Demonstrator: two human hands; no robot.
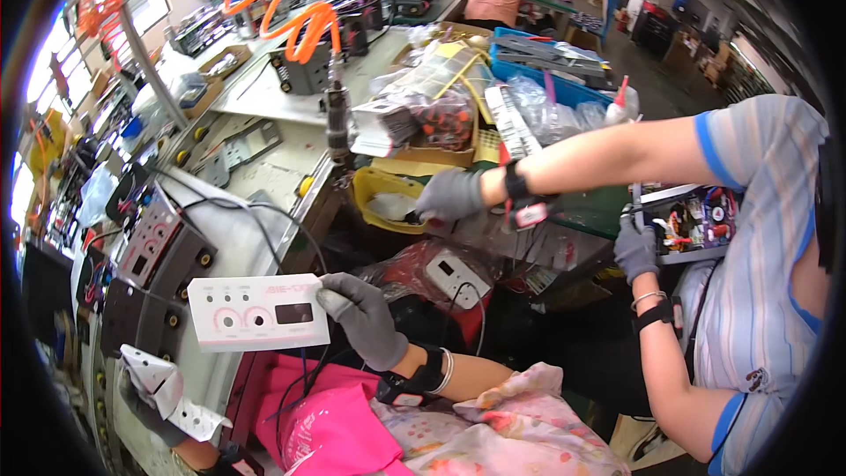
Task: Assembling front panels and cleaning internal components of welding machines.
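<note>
far left: dark boxy unit with dials (154, 247) on the pale desk (238, 234). below it, lower left, left hand (150, 419), gray glove, gripping a curled white sheet (165, 383) with holes punched in it. fingers clamped on the sheet, partly hidden by it. next, white faceplate (264, 300), printed side in view, dark rectangular window at right, held up in front of the desk edge. right hand (366, 326), also gray glove, has it by the upper right corner, fingers clamped, thumb on the front. pink cloth (344, 427) below. beyond: yellow bin (374, 181), co-worker's gloved hand (454, 198) at its right side. far right, co-worker's other hand (634, 251) at an open unit with wiring (701, 220).
</note>
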